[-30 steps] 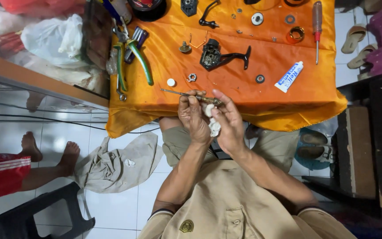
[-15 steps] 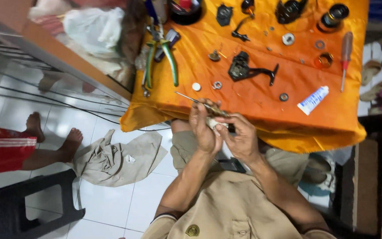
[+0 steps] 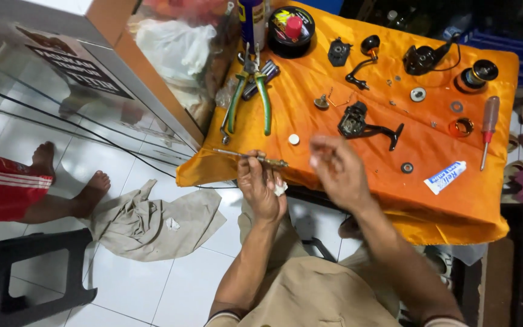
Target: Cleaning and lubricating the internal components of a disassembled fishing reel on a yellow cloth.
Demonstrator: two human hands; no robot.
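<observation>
My left hand (image 3: 263, 186) is closed on a thin metal shaft (image 3: 248, 157) and a scrap of white tissue (image 3: 280, 189), held just off the front edge of the orange cloth (image 3: 358, 163). Beside it my right hand (image 3: 339, 171) hovers over the cloth with fingers apart and blurred, holding nothing that I can see. A black reel frame with a crank arm (image 3: 363, 124) lies just beyond the right hand. A small white disc (image 3: 294, 139) rests on the cloth between the two hands.
Green-handled pliers (image 3: 249, 97), a red-handled screwdriver (image 3: 487, 131), a white and blue tube (image 3: 446, 177), washers and black reel parts lie on the cloth. A beige rag (image 3: 152, 218) is on the tiled floor. Another person's bare feet (image 3: 74, 188) stand left, by a black stool (image 3: 25, 272).
My hands have come apart: the right hand left the tissue and shaft and lifted right over the cloth. The view has swung, so the table sits further right.
</observation>
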